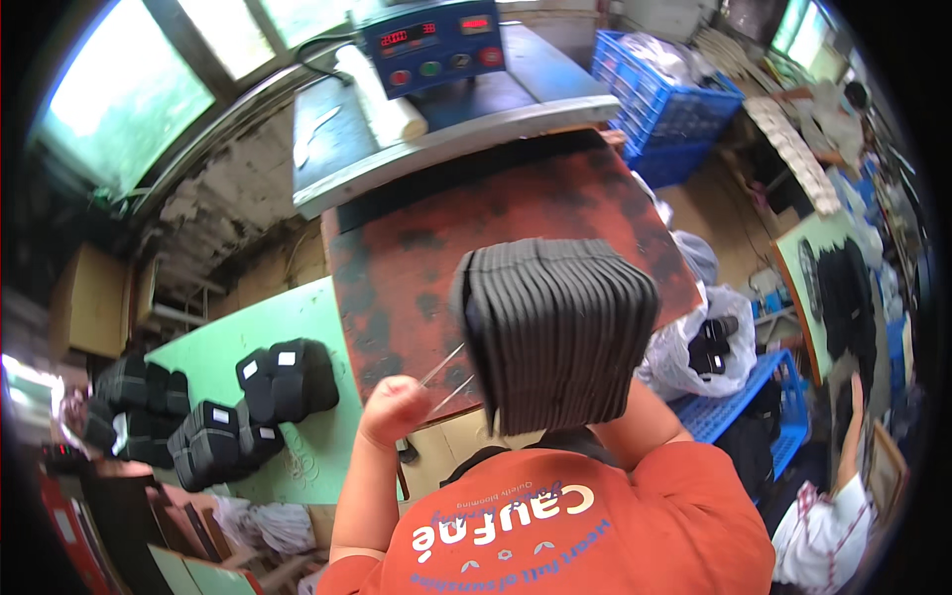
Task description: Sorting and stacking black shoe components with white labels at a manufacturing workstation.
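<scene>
My left hand (394,409) is closed in a pinch on a thin elastic band (442,365). Two taut strands of it run from my fingers to the left side of a thick stack of dark grey fabric pieces (557,337). The stack is raised in front of my chest, its many layers pressed side by side and their folded edges showing. My right forearm (643,421) reaches up behind the stack, which hides my right hand and its fingers.
A reddish, dark-stained board (397,278) lies ahead, below a machine with a blue control box (431,45). On the left, a green table (322,387) bears several banded black bundles (288,382) and loose elastic bands (300,461). Blue crates (654,99) and another person's arm (851,426) are at right.
</scene>
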`<action>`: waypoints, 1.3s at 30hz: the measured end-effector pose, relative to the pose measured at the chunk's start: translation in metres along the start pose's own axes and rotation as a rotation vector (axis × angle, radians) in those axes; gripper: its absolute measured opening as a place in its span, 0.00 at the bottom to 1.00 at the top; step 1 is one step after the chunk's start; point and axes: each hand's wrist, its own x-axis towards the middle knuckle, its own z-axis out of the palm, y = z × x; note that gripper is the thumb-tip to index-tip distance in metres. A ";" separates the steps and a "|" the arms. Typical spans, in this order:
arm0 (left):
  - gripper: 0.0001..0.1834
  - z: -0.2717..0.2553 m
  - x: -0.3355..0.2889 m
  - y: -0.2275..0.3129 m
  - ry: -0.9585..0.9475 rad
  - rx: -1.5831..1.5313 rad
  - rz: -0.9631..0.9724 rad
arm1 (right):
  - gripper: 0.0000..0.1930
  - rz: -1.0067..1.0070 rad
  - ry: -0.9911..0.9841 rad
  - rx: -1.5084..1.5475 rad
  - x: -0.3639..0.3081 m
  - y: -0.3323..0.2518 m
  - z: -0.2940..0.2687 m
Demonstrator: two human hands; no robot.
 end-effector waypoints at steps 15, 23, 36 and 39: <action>0.15 0.216 0.164 -0.130 -0.700 1.196 0.152 | 0.39 -0.445 1.128 -0.277 -0.291 -0.055 -0.003; 0.13 0.226 0.192 -0.159 -0.735 1.473 0.062 | 0.17 -0.905 1.850 -0.060 -0.482 -0.053 -0.147; 0.10 0.143 0.076 -0.114 0.270 1.413 0.396 | 0.15 -0.671 1.562 -0.953 -0.203 -0.123 -0.130; 0.07 0.094 0.019 -0.058 0.983 1.395 0.649 | 0.14 -0.487 1.115 -0.988 -0.072 -0.086 -0.081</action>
